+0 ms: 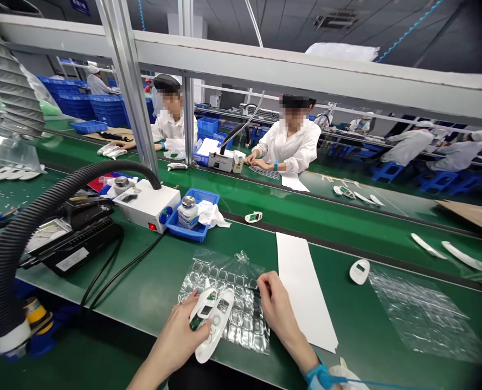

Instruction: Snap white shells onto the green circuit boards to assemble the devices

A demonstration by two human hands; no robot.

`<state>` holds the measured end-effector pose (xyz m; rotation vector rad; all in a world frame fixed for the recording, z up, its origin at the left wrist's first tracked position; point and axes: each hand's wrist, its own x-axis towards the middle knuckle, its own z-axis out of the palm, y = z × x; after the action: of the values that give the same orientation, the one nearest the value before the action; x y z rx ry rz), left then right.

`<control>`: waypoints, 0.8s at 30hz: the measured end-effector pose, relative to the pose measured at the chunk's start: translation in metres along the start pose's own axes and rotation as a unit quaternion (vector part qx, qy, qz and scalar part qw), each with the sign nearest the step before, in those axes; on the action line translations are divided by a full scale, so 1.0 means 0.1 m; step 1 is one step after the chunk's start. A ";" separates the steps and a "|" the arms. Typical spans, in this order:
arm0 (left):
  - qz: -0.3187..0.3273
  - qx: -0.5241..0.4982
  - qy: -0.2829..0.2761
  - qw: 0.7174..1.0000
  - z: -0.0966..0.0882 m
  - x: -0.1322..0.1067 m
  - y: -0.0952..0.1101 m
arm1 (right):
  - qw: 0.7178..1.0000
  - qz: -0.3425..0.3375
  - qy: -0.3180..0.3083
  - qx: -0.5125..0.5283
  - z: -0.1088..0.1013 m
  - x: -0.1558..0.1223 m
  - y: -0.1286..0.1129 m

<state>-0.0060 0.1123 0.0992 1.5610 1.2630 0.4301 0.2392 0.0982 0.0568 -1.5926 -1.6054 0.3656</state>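
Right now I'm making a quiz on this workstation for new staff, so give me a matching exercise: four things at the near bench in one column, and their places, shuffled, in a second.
Things:
1. white shell parts
2. paper strip
3. blue tray
4. black hose

Places:
A. far left, curving up over the bench
B. behind the clear blister sheet, next to the white box
C. in the left hand
D. just right of the right hand

Pairs: 1-C, 2-D, 3-B, 4-A
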 end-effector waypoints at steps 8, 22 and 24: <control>0.003 -0.117 0.148 0.982 0.23 -0.10 0.06 | 0.992 0.043 -0.031 0.115 -0.10 -0.03 -0.56; 0.012 -0.115 0.166 0.979 0.36 -0.15 0.12 | 0.996 -0.021 -0.082 -0.011 0.16 -0.08 -0.73; 0.010 -0.120 0.175 0.977 0.36 -0.15 0.11 | 0.996 -0.022 -0.085 -0.008 0.16 -0.11 -0.75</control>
<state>0.0221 0.0828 0.0987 1.3309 1.4000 0.8674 0.1746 0.0819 0.0959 -1.5707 -1.7731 0.4770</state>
